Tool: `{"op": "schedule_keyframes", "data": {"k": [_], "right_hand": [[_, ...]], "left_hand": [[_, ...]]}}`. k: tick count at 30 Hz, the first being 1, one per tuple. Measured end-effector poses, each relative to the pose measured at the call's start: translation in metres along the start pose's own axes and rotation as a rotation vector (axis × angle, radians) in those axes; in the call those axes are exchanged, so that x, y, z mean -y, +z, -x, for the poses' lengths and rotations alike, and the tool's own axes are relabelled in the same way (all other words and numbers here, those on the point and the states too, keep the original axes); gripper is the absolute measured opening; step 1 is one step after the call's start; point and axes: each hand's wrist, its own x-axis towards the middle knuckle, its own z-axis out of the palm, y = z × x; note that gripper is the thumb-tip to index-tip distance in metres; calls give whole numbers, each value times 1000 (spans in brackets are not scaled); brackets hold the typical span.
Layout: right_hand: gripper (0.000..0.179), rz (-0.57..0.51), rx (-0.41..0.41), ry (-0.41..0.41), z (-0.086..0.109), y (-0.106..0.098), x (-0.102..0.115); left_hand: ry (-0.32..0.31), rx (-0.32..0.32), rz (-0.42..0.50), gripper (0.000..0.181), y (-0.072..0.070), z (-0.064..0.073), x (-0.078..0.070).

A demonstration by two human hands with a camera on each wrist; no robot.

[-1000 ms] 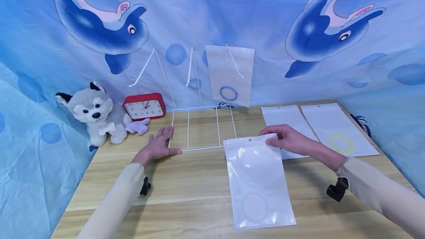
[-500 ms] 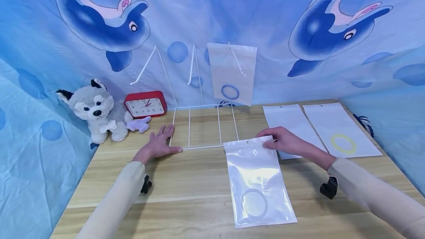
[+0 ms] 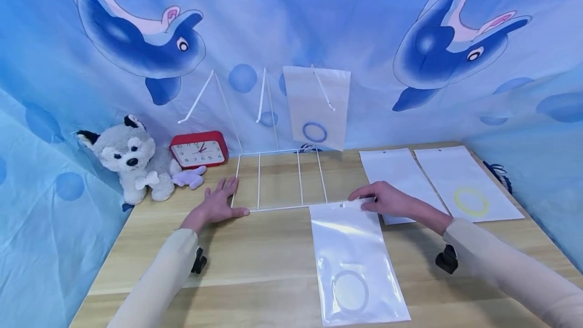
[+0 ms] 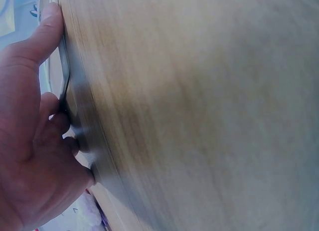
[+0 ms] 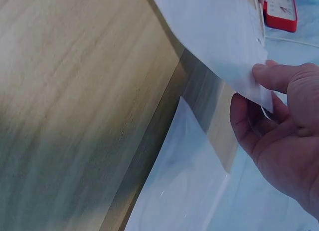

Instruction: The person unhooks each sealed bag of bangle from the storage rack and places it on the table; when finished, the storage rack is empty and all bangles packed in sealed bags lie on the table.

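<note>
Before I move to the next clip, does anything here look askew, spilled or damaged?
Nothing looks spilled or damaged. One small oddity: the hanging bag at the back of the white wire rack seems slightly crooked, its right side lower than its left in the head view.

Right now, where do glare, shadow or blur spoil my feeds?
Head view: bright glare streaks the upper part of the glossy pouch in the right hand; left wrist view: the tabletop grain looks soft, with dark shadow beside the left hand; right wrist view: shadow dims the lower-left tabletop, and the red clock looks blurry.
</note>
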Motion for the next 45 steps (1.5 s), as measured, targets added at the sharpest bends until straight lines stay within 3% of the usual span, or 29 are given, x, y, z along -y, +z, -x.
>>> {"op": "schedule_keyframes", "data": {"k": [9, 20, 31, 40, 42, 45], "right_hand": [[28, 139, 87, -27, -9, 3, -5], [25, 221, 126, -26, -17, 0, -6], [24, 234, 151, -19, -20, -2, -9], [24, 266, 115, -73, -20, -2, -9], [23, 272, 68, -80, -21, -6, -6], [24, 254, -73, -80, -26, -20, 4]], "left_hand": [[-14, 8, 6, 115, 1, 2, 4], [-4, 3, 2, 114, -2, 2, 4], [-6, 6, 5, 113, -4, 1, 3], [-13, 14, 2, 114, 0, -1, 2], [-11, 16, 0, 114, 1, 0, 1], [-9, 10, 5, 114, 2, 1, 0]]}}
